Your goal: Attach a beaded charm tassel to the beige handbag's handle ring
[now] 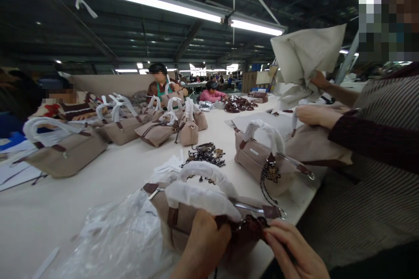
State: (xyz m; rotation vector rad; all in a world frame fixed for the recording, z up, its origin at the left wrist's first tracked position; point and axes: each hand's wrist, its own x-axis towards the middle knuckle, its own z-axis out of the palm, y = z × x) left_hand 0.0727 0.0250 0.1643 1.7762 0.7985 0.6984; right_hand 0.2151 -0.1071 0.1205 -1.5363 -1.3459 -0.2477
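A beige handbag (183, 209) with brown trim stands in front of me, its handles (203, 194) wrapped in white paper. My left hand (207, 239) is closed at the front of the bag, by the base of the near handle; what lies inside the fingers is partly hidden. A dark brown bag charm (255, 226) hangs by a metal clasp near that handle base. Thumb and fingers of my right hand (294, 244) pinch the charm's right edge. Behind the handle the bag's zipper (250, 207) shows.
Crumpled clear plastic (121, 231) covers the table left of the bag. A pile of cord charms (207, 154) lies beyond it. Another handbag (255, 152) with a charm stands at right, near a co-worker's hand (317, 115). Several wrapped-handle bags (72, 152) line the left side.
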